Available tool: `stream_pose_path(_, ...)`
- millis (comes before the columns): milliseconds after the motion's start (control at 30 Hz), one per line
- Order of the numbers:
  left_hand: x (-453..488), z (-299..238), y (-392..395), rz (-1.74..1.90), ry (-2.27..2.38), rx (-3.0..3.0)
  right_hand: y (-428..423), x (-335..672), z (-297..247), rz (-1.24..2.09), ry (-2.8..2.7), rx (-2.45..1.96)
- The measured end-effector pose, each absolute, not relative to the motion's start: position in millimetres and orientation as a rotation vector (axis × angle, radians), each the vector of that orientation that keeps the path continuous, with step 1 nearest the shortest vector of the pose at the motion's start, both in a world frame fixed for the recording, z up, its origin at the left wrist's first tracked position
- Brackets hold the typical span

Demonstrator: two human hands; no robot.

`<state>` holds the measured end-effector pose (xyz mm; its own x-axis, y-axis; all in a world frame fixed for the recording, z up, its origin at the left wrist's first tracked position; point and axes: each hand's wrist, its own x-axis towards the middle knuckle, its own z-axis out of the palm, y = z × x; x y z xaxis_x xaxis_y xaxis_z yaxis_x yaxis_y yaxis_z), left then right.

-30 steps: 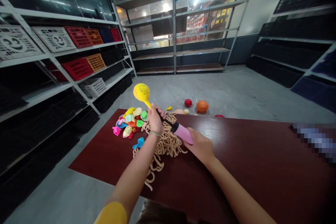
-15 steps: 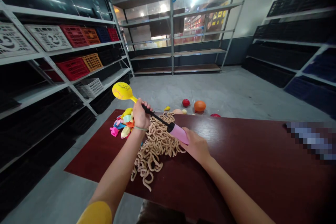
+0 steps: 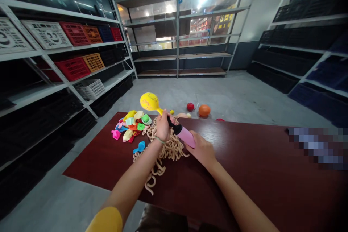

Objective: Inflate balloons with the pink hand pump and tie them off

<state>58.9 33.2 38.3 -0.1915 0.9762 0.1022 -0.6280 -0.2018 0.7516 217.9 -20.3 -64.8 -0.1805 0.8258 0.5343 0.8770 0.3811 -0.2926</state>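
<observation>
From where I stand, everything hangs on one slanting line over the bench (image 3: pixel 252 163). The pump (image 3: pixel 187 136), pink-barrelled with a black end, points up and away to the person's left, and the yellow balloon (image 3: pixel 149 101), swollen and round, sits beyond its far end on almost the same axis. The left hand (image 3: pixel 163 127) is much the nearer to the balloon: its grip is curled around the black end just where the yellow neck arrives, though the fingers hide exactly what is pinched. The right hand (image 3: pixel 201 149) lies at the other end of that line, lower and closer to the body, its grip wrapped about the pink barrel. Below the left wrist is a heap of tan, rope-like pieces (image 3: pixel 174 148), with a pile of limp balloons (image 3: pixel 132 127) farther left.
</observation>
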Motion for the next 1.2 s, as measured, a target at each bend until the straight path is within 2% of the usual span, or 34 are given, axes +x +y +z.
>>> stream_pose_path(267, -4.7, 88.3, 59.1, 1.963, 0.757, 0.64, -15.3, 215.1, -66.6, -0.145, -2.058, -1.436)
stream_pose_path(500, 67.0, 34.0, 40.0, 1.83, 0.766, 0.694, -16.7, 216.2, -66.4, -0.156, -1.986, -1.489)
stream_pose_path(600, 68.8, 25.3, 35.7, 1.795, 0.779, 0.709, -19.0, 221.1, -66.2, -0.196, -2.038, -1.466)
stream_pose_path(800, -13.0, 74.7, 50.9, 1.917, 0.825, 0.591, -16.0, 218.9, -70.1, -0.282, -2.122, -1.416)
stream_pose_path(900, -21.4, 86.1, 55.1, 2.039, 0.809, 0.581, -13.0, 213.7, -71.8, -0.291, -2.09, -1.423)
stream_pose_path(1200, 73.9, 19.9, 37.6, 1.803, 0.863, 0.755, -16.7, 216.9, -68.2, -0.235, -1.976, -1.516)
